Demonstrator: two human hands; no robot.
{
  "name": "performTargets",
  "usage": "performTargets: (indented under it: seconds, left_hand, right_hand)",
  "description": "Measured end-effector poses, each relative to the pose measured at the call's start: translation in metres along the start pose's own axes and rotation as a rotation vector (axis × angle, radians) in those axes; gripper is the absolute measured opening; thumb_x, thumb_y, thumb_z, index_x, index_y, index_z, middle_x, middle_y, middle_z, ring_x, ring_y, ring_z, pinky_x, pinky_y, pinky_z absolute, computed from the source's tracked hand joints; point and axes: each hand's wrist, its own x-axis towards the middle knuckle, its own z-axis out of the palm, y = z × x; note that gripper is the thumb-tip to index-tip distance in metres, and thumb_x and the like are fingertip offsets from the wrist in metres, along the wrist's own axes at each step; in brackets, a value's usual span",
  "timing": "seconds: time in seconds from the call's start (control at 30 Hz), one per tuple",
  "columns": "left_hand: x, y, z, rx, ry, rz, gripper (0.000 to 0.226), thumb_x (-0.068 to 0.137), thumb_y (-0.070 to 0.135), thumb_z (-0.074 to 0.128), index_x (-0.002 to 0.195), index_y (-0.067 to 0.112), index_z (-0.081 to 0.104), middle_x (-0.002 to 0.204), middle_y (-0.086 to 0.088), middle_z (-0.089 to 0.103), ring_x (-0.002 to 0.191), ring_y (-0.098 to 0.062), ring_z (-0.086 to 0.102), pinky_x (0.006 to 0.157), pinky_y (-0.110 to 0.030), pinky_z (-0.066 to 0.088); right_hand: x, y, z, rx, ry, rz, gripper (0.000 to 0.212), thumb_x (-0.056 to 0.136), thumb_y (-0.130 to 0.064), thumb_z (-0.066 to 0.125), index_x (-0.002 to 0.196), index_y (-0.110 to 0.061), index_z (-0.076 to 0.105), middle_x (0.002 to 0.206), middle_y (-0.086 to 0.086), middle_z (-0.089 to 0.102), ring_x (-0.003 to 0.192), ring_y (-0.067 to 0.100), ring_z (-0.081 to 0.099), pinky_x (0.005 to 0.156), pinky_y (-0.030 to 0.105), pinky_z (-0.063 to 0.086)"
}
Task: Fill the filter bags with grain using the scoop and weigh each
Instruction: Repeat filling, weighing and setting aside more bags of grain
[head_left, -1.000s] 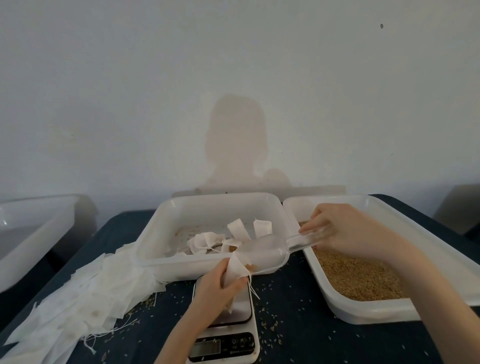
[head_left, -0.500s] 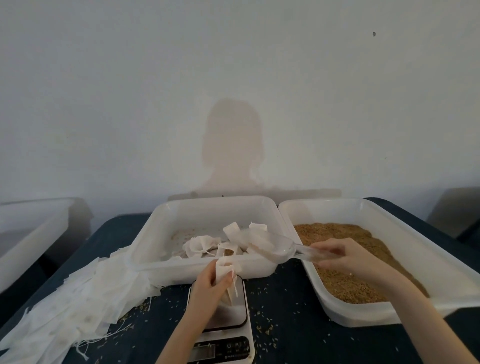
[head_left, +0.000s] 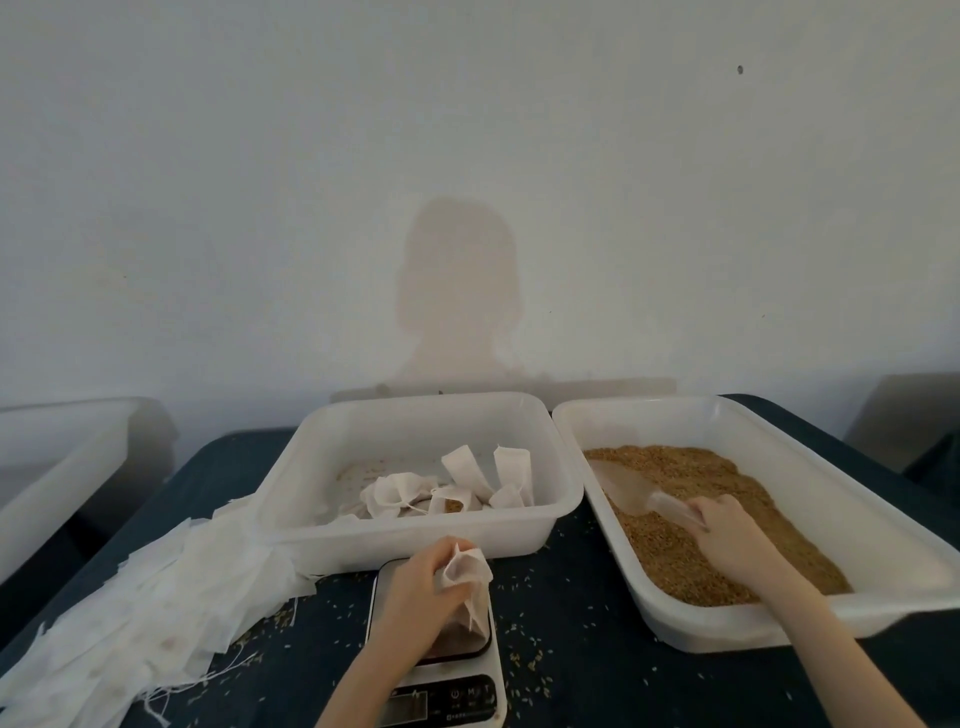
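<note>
A heap of empty white filter bags (head_left: 130, 613) sprawls over the left part of the surface (head_left: 571, 649), their loose strings trailing toward the near edge, and it lies just beside the left corner of the middle tub (head_left: 415, 535). That white tub holds several filled bags (head_left: 452, 488), some lying flat and two standing upright near its right wall, with a few stray grains on its floor. The tub's near wall stands right behind the scale (head_left: 441, 670), so the left hand (head_left: 421, 592) works in the narrow space in front of it. Its fingers grasp the filter bag (head_left: 467, 587) at the gathered top, thumb on the near side, while the bag's lower end rests on the scale's platform. To the right, touching the middle tub at the rims, a second white tub (head_left: 779, 618) carries the grain (head_left: 691, 499). The right hand (head_left: 727, 535) reaches over this tub, its fingers curled around the handle of the clear scoop (head_left: 634, 491), whose bowl lies in the grain beyond the hand. The scale's display is too blurred to read. The surface is dark blue and sprinkled with spilled grains around the scale. Another pale tub (head_left: 57, 467) sits off to the far left, apart from the surface. A plain white wall (head_left: 467, 130) rises behind, bearing the person's shadow.
</note>
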Motion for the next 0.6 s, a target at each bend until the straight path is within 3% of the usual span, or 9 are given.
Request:
performTargets:
  seconds: [0.07, 0.13, 0.23, 0.3, 0.4, 0.47, 0.6]
  left_hand:
    - [0.008, -0.006, -0.001, 0.284, -0.039, -0.003, 0.019, 0.083, 0.027, 0.061, 0.096, 0.04, 0.055, 0.089, 0.018, 0.058, 0.079, 0.001, 0.051, 0.074, -0.011, 0.042]
    - [0.012, -0.014, -0.003, 0.432, -0.054, 0.008, 0.026, 0.08, 0.027, 0.065, 0.101, 0.04, 0.055, 0.099, 0.018, 0.055, 0.088, 0.0, 0.046, 0.085, -0.018, 0.042]
    - [0.014, -0.027, -0.009, 0.479, -0.098, -0.084, 0.034, 0.083, 0.031, 0.062, 0.113, 0.039, 0.051, 0.113, 0.013, 0.056, 0.093, -0.005, 0.047, 0.082, -0.021, 0.038]
    - [0.013, -0.034, -0.013, 0.496, -0.117, -0.143, 0.033, 0.085, 0.038, 0.056, 0.117, 0.038, 0.05, 0.108, 0.012, 0.057, 0.091, -0.008, 0.051, 0.076, -0.023, 0.038]
    - [0.002, -0.041, -0.019, 0.32, -0.075, -0.061, 0.028, 0.08, 0.042, 0.062, 0.105, 0.045, 0.05, 0.092, 0.022, 0.053, 0.081, 0.006, 0.049, 0.067, -0.011, 0.034]
    - [-0.008, -0.045, -0.027, 0.129, -0.051, -0.048, 0.038, 0.074, 0.042, 0.071, 0.1, 0.052, 0.045, 0.094, 0.026, 0.055, 0.085, 0.01, 0.051, 0.065, -0.007, 0.036]
    - [-0.024, -0.056, -0.043, -0.109, -0.045, -0.043, 0.066, 0.064, 0.045, 0.078, 0.116, 0.053, 0.04, 0.115, 0.029, 0.051, 0.105, 0.011, 0.048, 0.091, -0.018, 0.041]
  right_hand:
    - [0.002, 0.0, 0.004, -0.09, -0.032, 0.025, 0.016, 0.097, -0.017, 0.044, 0.108, -0.015, 0.055, 0.103, 0.004, 0.046, 0.082, 0.019, 0.055, 0.08, 0.035, 0.051]
    - [0.001, -0.002, 0.004, -0.141, -0.058, 0.021, 0.017, 0.097, -0.022, 0.047, 0.105, -0.013, 0.06, 0.097, 0.002, 0.055, 0.082, 0.017, 0.06, 0.078, 0.032, 0.052]
    - [-0.008, -0.013, -0.006, -0.166, -0.13, 0.02, 0.035, 0.096, -0.05, 0.044, 0.089, -0.019, 0.06, 0.083, -0.004, 0.061, 0.075, 0.012, 0.06, 0.068, 0.025, 0.049]
    - [-0.017, -0.026, -0.011, -0.217, -0.05, -0.025, 0.034, 0.095, -0.052, 0.045, 0.102, -0.022, 0.06, 0.098, -0.004, 0.06, 0.085, 0.012, 0.059, 0.072, 0.025, 0.048]
    - [-0.034, -0.066, -0.01, -0.094, 0.196, -0.252, 0.035, 0.094, -0.035, 0.053, 0.128, -0.027, 0.053, 0.12, -0.009, 0.055, 0.101, 0.006, 0.054, 0.083, 0.021, 0.046]
    - [-0.052, -0.101, -0.001, 0.072, 0.203, -0.459, 0.029, 0.094, -0.029, 0.054, 0.122, -0.031, 0.057, 0.112, -0.02, 0.054, 0.093, -0.008, 0.05, 0.083, 0.013, 0.043]
    - [-0.074, -0.14, 0.048, 0.179, 0.104, -0.634, 0.018, 0.093, -0.028, 0.055, 0.107, -0.037, 0.064, 0.093, -0.028, 0.055, 0.076, -0.014, 0.05, 0.071, 0.007, 0.044]
